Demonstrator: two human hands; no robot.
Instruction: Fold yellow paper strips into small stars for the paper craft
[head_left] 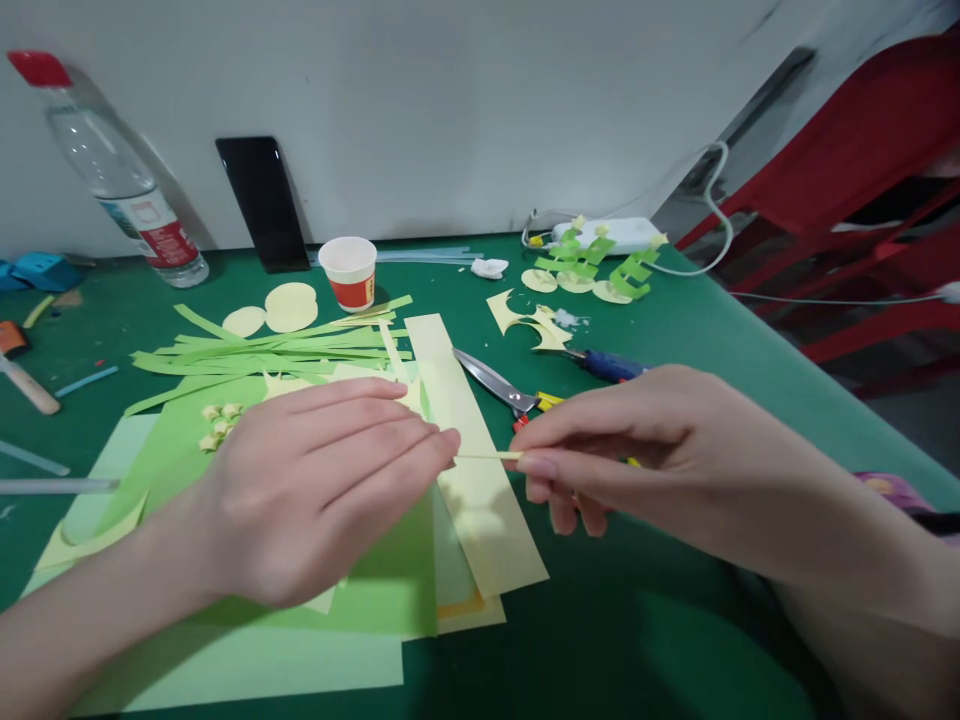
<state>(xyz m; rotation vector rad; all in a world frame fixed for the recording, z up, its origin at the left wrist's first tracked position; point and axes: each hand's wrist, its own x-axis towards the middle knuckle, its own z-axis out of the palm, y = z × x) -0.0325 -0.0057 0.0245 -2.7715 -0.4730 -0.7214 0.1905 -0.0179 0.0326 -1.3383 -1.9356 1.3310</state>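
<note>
A thin pale yellow paper strip (487, 456) is stretched edge-on between my hands. My right hand (637, 450) pinches one end between thumb and forefinger. My left hand (322, 490) has its fingers pressed together at the other end; its thumb and the strip's tip are hidden behind them. Below lie green paper sheets (390, 590) and a wide pale yellow paper strip (457, 420). Several small folded paper stars (217, 425) sit just beyond my left hand. Scissors (495, 385) lie beyond my right hand, their handles partly covered by it.
Green paper strips (277, 350), yellow paper circles (291, 307) and a paper cup (349, 275) stand behind. A phone (264, 205) and a water bottle (131, 190) lean at the wall. Curled paper plants (585, 255) stand near a white power strip (637, 235). Red chairs (840, 170) are at right.
</note>
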